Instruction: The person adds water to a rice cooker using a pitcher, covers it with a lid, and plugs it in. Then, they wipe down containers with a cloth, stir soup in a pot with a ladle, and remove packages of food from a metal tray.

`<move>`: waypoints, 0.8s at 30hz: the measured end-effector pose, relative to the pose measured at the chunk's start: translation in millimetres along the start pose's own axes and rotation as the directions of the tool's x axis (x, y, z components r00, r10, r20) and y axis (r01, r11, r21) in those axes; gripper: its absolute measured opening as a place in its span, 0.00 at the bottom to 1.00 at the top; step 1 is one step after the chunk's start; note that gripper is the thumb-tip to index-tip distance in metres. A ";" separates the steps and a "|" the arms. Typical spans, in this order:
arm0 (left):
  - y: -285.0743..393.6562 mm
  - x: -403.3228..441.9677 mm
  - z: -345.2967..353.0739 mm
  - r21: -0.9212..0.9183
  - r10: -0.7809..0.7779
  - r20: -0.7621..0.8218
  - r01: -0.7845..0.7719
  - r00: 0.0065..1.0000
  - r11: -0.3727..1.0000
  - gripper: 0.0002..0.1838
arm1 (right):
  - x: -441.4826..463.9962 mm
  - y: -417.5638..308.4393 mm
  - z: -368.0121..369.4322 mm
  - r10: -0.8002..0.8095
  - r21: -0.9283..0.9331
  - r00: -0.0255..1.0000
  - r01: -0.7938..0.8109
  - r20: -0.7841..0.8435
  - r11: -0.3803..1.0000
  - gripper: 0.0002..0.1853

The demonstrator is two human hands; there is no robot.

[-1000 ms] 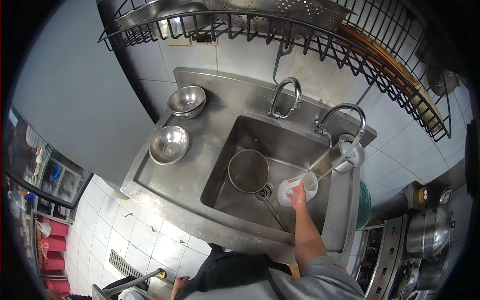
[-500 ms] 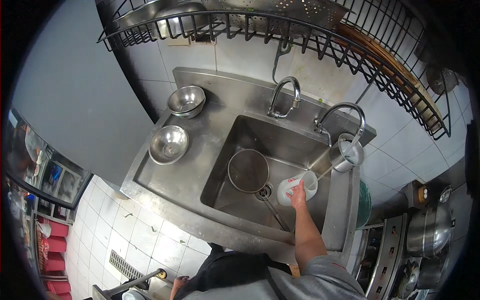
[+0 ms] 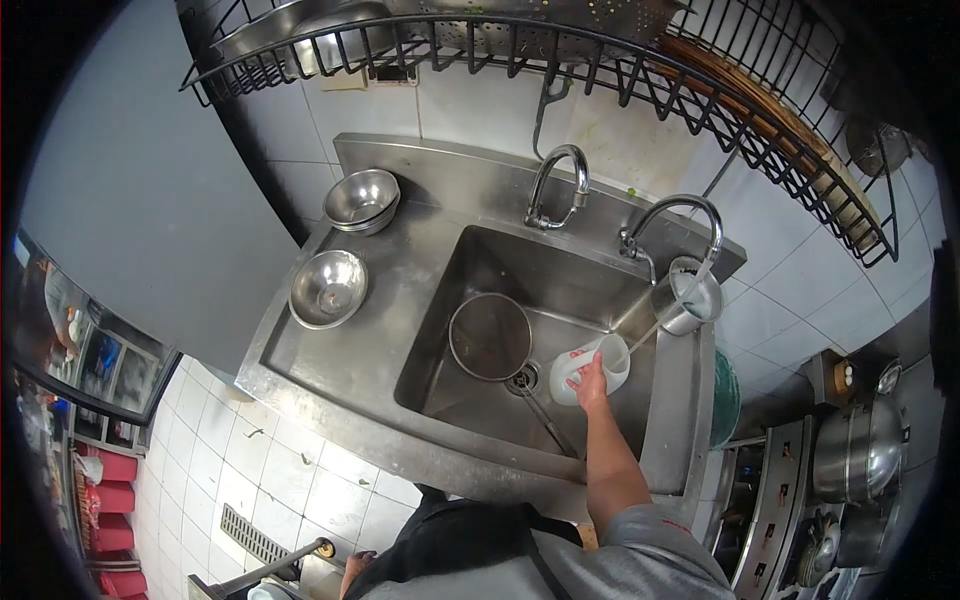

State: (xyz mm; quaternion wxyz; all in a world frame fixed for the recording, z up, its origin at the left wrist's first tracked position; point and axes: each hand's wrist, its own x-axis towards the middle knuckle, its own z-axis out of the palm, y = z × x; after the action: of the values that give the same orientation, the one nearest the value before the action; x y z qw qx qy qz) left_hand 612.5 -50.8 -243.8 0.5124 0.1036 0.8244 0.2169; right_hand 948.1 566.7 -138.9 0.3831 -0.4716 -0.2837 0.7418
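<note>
My right hand [image 3: 590, 380] is closed around a white plastic jug [image 3: 566, 384], which lies tilted inside the steel sink [image 3: 545, 430], its wide mouth facing up and right. A thin stream of water runs from the rim of a metal pot [image 3: 680, 318] toward that mouth. The pot stands at the sink's right rear corner, below the right tap [image 3: 716, 225]. Left of the jug, a round, dark, sieve-like pan [image 3: 490, 337] rests in the basin by the drain [image 3: 523, 378]. Low at my side is my left hand [image 3: 356, 570], mostly hidden, its fingers unclear.
Metal bowls [image 3: 328, 290] sit on the left drainboard, with stacked ones [image 3: 362, 200] behind. Another tap [image 3: 570, 165] rises behind the basin. A black wire rack [image 3: 500, 40] hangs overhead. Stove and pots [image 3: 860, 455] are at right; a metal cart bar [image 3: 270, 568] is low left.
The view has shifted slightly. My right hand has rolled a little around the jug, and the water stream now shows more clearly reaching the jug's mouth.
</note>
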 end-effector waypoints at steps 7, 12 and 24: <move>-0.1 0.9 2.5 -0.102 -0.051 0.011 0.052 0.999 0.993 0.14 | -3.1 -0.9 1.3 0.000 0.005 1.000 0.000 -0.002 1.000 0.38; -1.1 1.3 3.0 -0.119 -0.039 0.016 0.040 0.999 0.992 0.14 | -1.8 -0.5 0.4 -0.012 0.013 1.000 0.012 0.003 1.000 0.38; -2.0 0.1 6.5 -0.045 -0.007 -0.015 0.007 1.000 0.999 0.14 | -0.2 1.0 -1.8 -0.008 0.004 1.000 0.008 0.016 1.000 0.40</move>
State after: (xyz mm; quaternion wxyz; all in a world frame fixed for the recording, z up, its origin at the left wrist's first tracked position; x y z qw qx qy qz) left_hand 618.4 -50.8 -247.4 0.5092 0.0876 0.8235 0.2342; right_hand 949.5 566.1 -140.3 0.3846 -0.4638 -0.2873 0.7446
